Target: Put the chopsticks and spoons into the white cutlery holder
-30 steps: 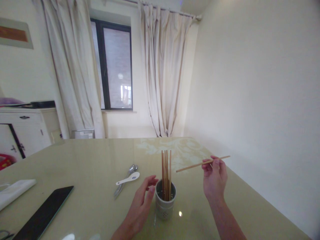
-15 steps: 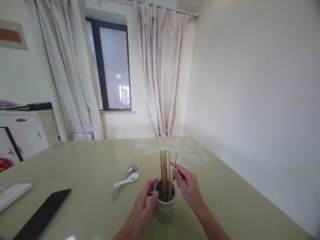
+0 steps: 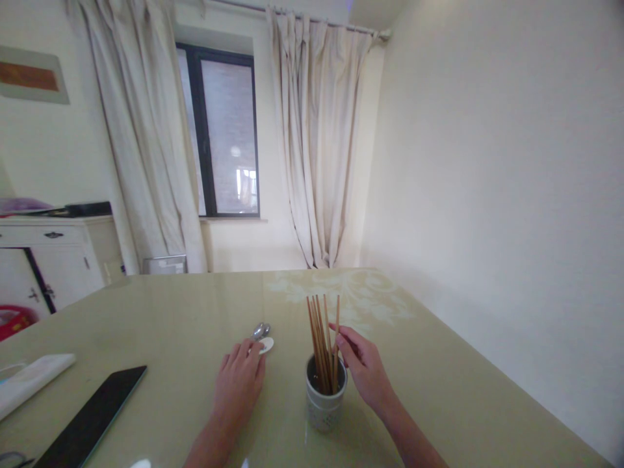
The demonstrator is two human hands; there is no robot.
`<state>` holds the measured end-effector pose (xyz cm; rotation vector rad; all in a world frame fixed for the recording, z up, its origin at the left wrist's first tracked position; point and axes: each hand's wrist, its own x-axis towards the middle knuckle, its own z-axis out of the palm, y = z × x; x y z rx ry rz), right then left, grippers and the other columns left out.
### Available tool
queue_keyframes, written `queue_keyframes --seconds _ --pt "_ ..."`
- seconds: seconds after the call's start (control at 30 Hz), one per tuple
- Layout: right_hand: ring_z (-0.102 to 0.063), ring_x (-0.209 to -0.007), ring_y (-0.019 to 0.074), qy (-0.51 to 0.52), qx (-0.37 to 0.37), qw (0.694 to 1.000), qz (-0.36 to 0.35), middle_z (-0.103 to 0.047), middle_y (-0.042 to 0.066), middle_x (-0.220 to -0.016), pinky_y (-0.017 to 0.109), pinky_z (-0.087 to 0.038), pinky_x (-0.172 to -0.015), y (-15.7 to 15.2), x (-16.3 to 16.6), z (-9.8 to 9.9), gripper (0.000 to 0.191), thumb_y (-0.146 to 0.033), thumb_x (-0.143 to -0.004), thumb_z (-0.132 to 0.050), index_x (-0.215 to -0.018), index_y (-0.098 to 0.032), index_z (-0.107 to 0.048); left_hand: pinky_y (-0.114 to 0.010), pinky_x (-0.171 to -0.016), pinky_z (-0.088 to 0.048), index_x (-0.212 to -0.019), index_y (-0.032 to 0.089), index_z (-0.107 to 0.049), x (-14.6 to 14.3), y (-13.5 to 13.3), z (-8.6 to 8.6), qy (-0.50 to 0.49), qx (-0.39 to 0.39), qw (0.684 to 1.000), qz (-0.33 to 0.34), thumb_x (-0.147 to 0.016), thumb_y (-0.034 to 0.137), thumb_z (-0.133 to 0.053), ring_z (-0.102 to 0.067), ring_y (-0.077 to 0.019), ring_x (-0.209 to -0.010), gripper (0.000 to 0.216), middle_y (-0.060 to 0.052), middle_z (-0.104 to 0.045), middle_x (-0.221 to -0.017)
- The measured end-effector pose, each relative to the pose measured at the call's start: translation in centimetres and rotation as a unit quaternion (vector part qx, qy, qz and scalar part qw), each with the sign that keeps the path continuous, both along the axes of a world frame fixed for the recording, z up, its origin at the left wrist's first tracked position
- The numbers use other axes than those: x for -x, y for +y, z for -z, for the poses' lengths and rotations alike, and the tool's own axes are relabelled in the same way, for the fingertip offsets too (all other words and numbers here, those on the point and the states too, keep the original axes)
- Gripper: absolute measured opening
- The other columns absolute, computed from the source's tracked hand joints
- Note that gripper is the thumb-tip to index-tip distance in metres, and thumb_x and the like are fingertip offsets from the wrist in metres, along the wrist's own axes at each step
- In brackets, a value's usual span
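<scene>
A grey-white ceramic cup (image 3: 325, 413) holds several brown wooden chopsticks (image 3: 319, 351), standing with their lower ends inside it. At the cup's right, my right hand (image 3: 363, 364) is closed, with thumb and fingers pinching one chopstick (image 3: 337, 312) whose lower part is in the cup. My left hand (image 3: 238, 380) lies palm down over a white soup spoon (image 3: 266, 345), covering its handle. Its fingers are bent downward and the tips are hidden, so a grip does not show. Just beyond, the bowls of metal spoons (image 3: 260, 331) show past the fingers.
On the left of the glossy greenish table (image 3: 170, 312) lie a dark flat tablet-like slab (image 3: 92, 416) and a white object (image 3: 34, 383). A wall (image 3: 487, 227) borders the table's right side. A white cabinet (image 3: 63, 257) stands at the far left.
My left hand has let go of the cup and moved left onto the white spoon. My right hand still pinches a chopstick, which now stands more upright. The other chopsticks lean further left.
</scene>
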<state>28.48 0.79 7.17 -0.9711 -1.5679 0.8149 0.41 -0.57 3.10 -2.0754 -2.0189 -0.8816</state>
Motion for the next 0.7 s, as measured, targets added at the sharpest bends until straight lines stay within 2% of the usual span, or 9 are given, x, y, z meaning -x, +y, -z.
queue_keyframes --seconds 0.07,0.1,0.2,0.3,0.43,0.5,0.57,0.7 --pt "-0.053 -0.063 0.0155 0.009 -0.004 1.0 -0.014 -0.064 0.003 -0.076 0.025 -0.041 -0.055 0.1 0.1 0.2 0.055 -0.059 -0.1 -0.059 -0.13 -0.016 -0.076 -0.048 -0.096 -0.052 -0.105 0.019 -0.075 0.4 0.2 -0.1 0.024 0.007 1.0 -0.018 -0.099 0.023 -0.042 -0.067 -0.0315 -0.107 0.034 -0.013 -0.076 -0.111" --pt "-0.053 -0.064 0.0156 0.016 -0.004 1.0 -0.02 -0.064 0.003 -0.076 0.025 -0.041 -0.055 0.2 0.2 0.3 0.055 -0.059 -0.099 -0.06 -0.13 -0.017 -0.075 -0.048 -0.095 -0.053 -0.102 0.02 -0.075 0.1 0.1 -0.1 0.004 0.002 1.0 -0.008 -0.101 0.026 -0.042 -0.068 -0.0305 -0.104 0.034 -0.012 -0.076 -0.107" --pt "-0.054 -0.065 0.0161 0.033 0.003 0.999 -0.025 -0.063 0.002 -0.075 0.025 -0.042 -0.056 0.2 0.4 0.4 0.055 -0.059 -0.099 -0.06 -0.133 -0.018 -0.075 -0.044 -0.098 -0.055 -0.102 0.023 -0.074 -2.2 -0.7 -0.3 -0.155 -0.014 0.985 0.071 -0.106 0.043 -0.038 -0.069 -0.0269 -0.103 0.042 -0.009 -0.076 -0.106" --pt "-0.057 -0.067 0.0172 0.041 0.006 0.999 -0.017 -0.065 0.002 -0.076 0.027 -0.046 -0.06 0.1 0.7 0.3 0.054 -0.059 -0.099 -0.06 -0.132 -0.019 -0.075 -0.042 -0.103 -0.056 -0.121 0.024 -0.071 -5.4 -2.3 -0.3 -0.325 0.039 0.93 0.169 -0.106 0.056 -0.035 -0.069 -0.0258 -0.115 0.051 -0.009 -0.076 -0.122" --pt "-0.064 -0.076 0.0208 0.046 -0.015 0.999 -0.005 -0.07 0.005 -0.081 0.031 -0.05 -0.072 0.1 1.1 0.3 0.046 -0.058 -0.098 -0.063 -0.113 -0.02 -0.084 -0.044 -0.112 -0.052 -0.143 0.023 -0.059 -7.8 -3.6 -0.3 -0.428 0.132 0.857 0.256 -0.103 0.062 -0.046 -0.061 -0.029 -0.136 0.058 -0.011 -0.066 -0.147" --pt "-0.066 -0.08 0.0229 0.044 -0.012 0.999 -0.007 -0.072 0.007 -0.083 0.033 -0.05 -0.073 0.0 1.3 0.3 0.044 -0.059 -0.097 -0.066 -0.101 -0.02 -0.086 -0.045 -0.115 -0.05 -0.145 0.023 -0.057 -7.9 -3.7 -0.3 -0.462 0.148 0.833 0.266 -0.101 0.064 -0.05 -0.056 -0.0301 -0.142 0.061 -0.011 -0.063 -0.151" --pt "-0.066 -0.081 0.0238 0.042 -0.001 0.999 -0.011 -0.073 0.008 -0.084 0.033 -0.05 -0.072 0.0 1.4 0.3 0.044 -0.059 -0.095 -0.068 -0.097 -0.02 -0.087 -0.046 -0.117 -0.049 -0.143 0.023 -0.058 -7.7 -3.5 -0.4 -0.488 0.153 0.816 0.268 -0.099 0.066 -0.051 -0.052 -0.0306 -0.147 0.062 -0.01 -0.063 -0.151" --pt "-0.062 -0.075 0.021 0.045 -0.015 0.999 0.006 -0.069 0.005 -0.081 0.032 -0.048 -0.07 -0.4 1.4 -0.1 0.045 -0.059 -0.098 -0.064 -0.108 -0.02 -0.085 -0.047 -0.117 -0.05 -0.137 0.024 -0.064 -7.4 -3.2 -0.6 -0.501 0.149 0.811 0.264 -0.097 0.069 -0.054 -0.054 -0.0312 -0.145 0.062 -0.009 -0.066 -0.148"
